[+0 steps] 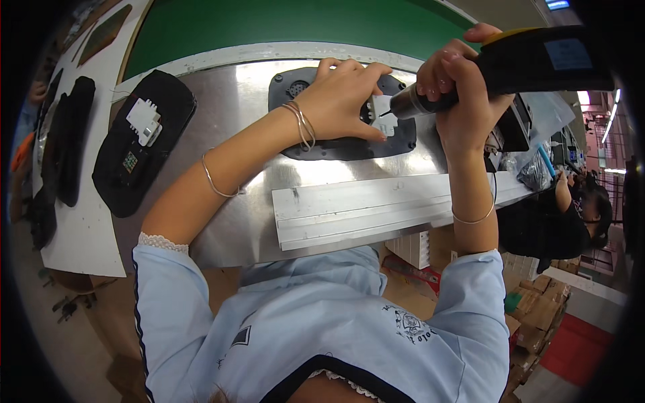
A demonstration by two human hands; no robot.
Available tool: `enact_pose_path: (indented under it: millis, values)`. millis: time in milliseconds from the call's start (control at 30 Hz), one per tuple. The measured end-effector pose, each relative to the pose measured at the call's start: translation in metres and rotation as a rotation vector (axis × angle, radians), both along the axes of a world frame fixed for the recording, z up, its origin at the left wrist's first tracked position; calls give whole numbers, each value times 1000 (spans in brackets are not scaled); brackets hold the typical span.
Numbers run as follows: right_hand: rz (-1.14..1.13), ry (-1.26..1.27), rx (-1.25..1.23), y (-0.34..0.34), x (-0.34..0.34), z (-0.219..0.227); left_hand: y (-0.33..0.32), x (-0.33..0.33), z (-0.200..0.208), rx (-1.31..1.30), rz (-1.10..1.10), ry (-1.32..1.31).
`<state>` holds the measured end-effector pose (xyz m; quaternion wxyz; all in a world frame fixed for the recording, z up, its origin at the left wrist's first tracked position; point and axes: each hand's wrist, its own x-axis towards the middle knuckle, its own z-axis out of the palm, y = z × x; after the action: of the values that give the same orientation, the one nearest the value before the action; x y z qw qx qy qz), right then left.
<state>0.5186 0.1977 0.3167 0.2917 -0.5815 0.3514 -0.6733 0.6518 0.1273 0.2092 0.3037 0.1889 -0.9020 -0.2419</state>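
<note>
A black plastic panel (316,149) with rounded corners lies flat on the metal worktop. On its right half sits a small white module (385,125). My left hand (336,101) rests over the panel, its thumb and fingers spread on two sides of the module. In my right hand (463,94) is a black and yellow power screwdriver (531,64), gripped near its front end. The tool lies nearly level, its bit pointing left and down at the white module. Whether the bit touches a screw is too small to tell.
Another black panel (114,168) with a white module and a small circuit board lies to the left. Nearer me, a long white rail (363,208) runs along the worktop (222,114). Beyond is a green surface (282,27). At far right another person (557,221) works near cartons.
</note>
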Motion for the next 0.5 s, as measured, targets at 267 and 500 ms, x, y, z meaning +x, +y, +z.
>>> enact_pose_path:
  millis: [267, 500]
  values:
    - [8, 4, 28, -11, -1, -12, -1, 1, -1, 22, 8, 17]
    - [25, 20, 14, -9, -3, -15, 1, 0, -1, 24, 17, 15]
